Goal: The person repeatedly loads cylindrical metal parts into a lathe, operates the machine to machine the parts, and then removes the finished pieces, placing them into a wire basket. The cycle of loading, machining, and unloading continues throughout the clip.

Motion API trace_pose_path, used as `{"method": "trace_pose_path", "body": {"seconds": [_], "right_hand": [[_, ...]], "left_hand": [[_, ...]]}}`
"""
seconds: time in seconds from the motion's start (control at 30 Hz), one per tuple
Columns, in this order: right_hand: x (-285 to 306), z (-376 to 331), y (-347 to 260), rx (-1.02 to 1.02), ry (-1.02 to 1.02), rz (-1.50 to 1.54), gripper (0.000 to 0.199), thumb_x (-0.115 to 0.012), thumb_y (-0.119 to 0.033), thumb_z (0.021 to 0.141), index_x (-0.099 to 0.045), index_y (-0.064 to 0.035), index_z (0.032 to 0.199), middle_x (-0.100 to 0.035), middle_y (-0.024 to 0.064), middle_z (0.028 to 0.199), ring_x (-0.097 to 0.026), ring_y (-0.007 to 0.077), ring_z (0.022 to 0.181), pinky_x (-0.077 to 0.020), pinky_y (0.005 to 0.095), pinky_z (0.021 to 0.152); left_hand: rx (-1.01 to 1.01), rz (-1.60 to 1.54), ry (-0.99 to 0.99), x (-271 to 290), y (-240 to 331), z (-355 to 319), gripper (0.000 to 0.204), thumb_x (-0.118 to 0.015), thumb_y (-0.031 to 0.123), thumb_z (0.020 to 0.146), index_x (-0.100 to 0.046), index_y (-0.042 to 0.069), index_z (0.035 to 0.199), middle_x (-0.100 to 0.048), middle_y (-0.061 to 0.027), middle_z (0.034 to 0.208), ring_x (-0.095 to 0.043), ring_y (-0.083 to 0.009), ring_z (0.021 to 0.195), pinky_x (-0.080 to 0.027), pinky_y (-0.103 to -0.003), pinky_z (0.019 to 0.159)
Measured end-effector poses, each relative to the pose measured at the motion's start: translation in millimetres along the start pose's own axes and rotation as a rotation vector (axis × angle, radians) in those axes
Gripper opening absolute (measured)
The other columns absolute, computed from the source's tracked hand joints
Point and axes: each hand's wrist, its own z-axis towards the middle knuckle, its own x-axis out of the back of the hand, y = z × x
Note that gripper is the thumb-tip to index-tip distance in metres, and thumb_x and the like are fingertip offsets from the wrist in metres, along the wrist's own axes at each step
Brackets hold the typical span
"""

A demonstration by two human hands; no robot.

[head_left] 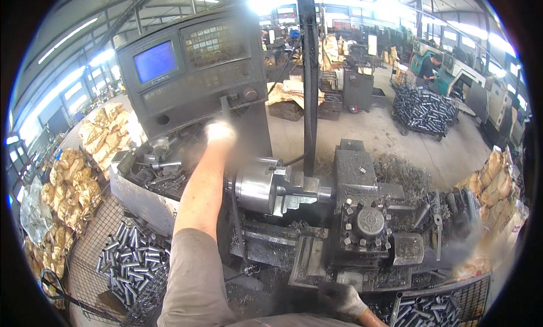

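Note:
My left arm reaches forward past a metal lathe chuck [257,185] to the lower edge of the control panel [148,105]. On it, my left hand [220,133] wears a pale glove. A grey bar [225,108] stands just beyond the hand, against the panel; blur hides how the fingers lie and whether they touch it. My right hand [343,300], in a white glove with darkened fingers, is low at the machine's front edge, below the tool turret [370,222]. Its fingers merge into the dark background. Shiny metal jaws and a short shaft [324,193] sit between chuck and turret.
Cut metal tubes fill a mesh bin [133,259] at lower left and another bin [430,310] at lower right. Chips cover the machine bed. Brown paper-wrapped bundles [70,185] stand at left. Behind a dark post [308,84], a person [428,68] works near a tube-filled cart [424,109].

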Motion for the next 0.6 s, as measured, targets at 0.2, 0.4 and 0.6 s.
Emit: {"method": "trace_pose_path", "body": {"seconds": [0.2,0.4,0.6], "right_hand": [[-10.5,4.3,39.5,0.027,-0.114,-0.031,0.033,-0.084,-0.025,0.09,-0.078,-0.0079,0.118,-0.08,0.0129,0.102,-0.08,0.0222,0.09,-0.0639,0.0365,0.079],[-76.7,44.5,-3.8,0.253,-0.572,-0.06,0.038,-0.081,-0.032,0.092,-0.077,-0.007,0.12,-0.081,0.0135,0.107,-0.079,0.0271,0.096,-0.062,0.0378,0.088],[-207.3,26.1,-75.1,0.314,-0.954,-0.2,0.036,-0.08,-0.026,0.09,-0.077,-0.0038,0.118,-0.081,0.0143,0.104,-0.08,0.024,0.095,-0.0614,0.0361,0.087]], "left_hand": [[-0.44,-0.584,0.517,-3.7,35.5,-164.8,0.045,-0.073,0.021,0.093,-0.065,0.002,0.132,-0.073,-0.0282,0.116,-0.074,-0.0462,0.098,-0.061,-0.053,0.086],[0.309,-0.64,-0.483,-135.6,-107.1,-587.6,0.048,-0.067,0.045,0.098,-0.068,0.011,0.133,-0.075,-0.0218,0.121,-0.071,-0.0438,0.116,-0.057,-0.052,0.097],[1.996,-0.705,0.001,-71.1,-170.7,-1105.6,0.05,-0.059,0.049,0.102,-0.079,0.003,0.103,-0.079,-0.0235,0.096,-0.077,-0.0381,0.084,-0.059,-0.049,0.076]]}}
